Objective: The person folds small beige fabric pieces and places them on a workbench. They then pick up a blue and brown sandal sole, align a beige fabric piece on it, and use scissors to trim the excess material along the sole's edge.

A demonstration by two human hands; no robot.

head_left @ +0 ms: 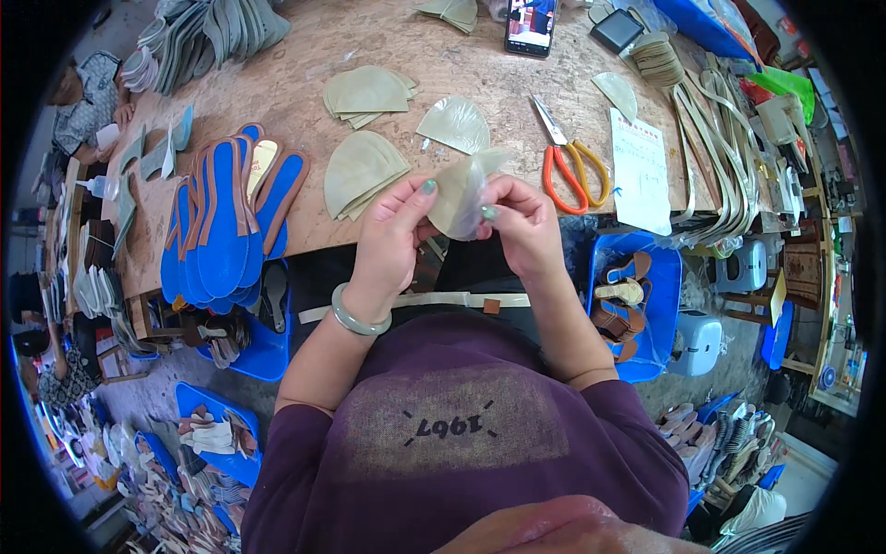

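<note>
Fingers of both the left hand (392,231) and right hand (521,222) pinched a pale shoe piece (454,196) above the tabletop (443,74), apparently peeling its film, which called for a steady pull.

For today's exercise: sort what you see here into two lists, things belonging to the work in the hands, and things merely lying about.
In hand:
- left hand
- right hand
- pale, translucent rounded piece pinched between both
- stacks of matching beige rounded pieces

Lying about:
- orange-handled scissors
- black smartphone
- blue shoe insoles
- white paper sheet
</note>
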